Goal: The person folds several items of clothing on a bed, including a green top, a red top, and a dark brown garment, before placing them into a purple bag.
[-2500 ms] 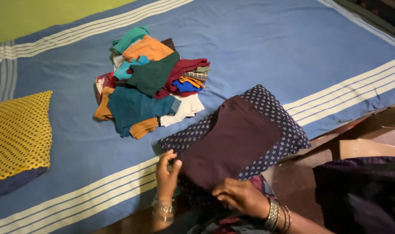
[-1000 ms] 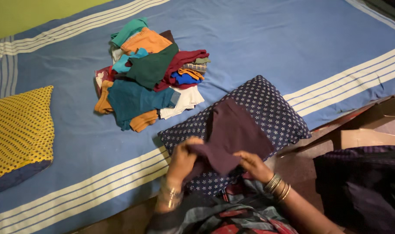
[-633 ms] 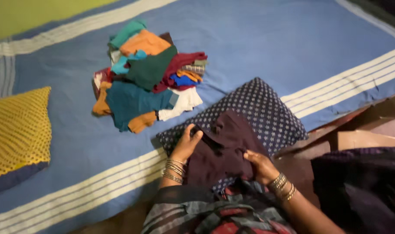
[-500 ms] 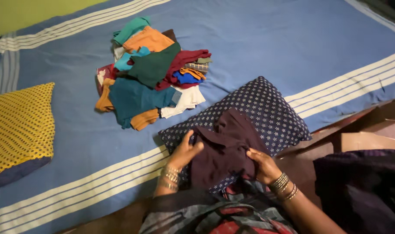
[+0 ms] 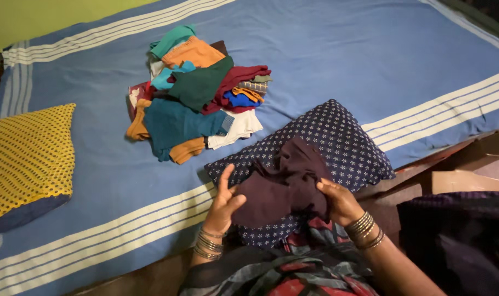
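Note:
I hold a dark maroon garment (image 5: 282, 183) bunched up over a navy pillow with small white flowers (image 5: 337, 140) at the near edge of the bed. My left hand (image 5: 226, 204) grips its left edge, with the forefinger raised. My right hand (image 5: 341, 201) clutches its right side. Both wrists carry metal bangles.
A heap of mixed coloured clothes (image 5: 197, 98) lies on the blue striped bedsheet (image 5: 370, 49) beyond the pillow. A yellow dotted pillow (image 5: 24, 156) rests at the left. A cardboard box (image 5: 463, 181) and dark fabric (image 5: 457, 241) sit at the right, off the bed.
The maroon garment lay flat on the navy pillow; both hands have since gathered it up and folded it into a bunched shape held just above the pillow.

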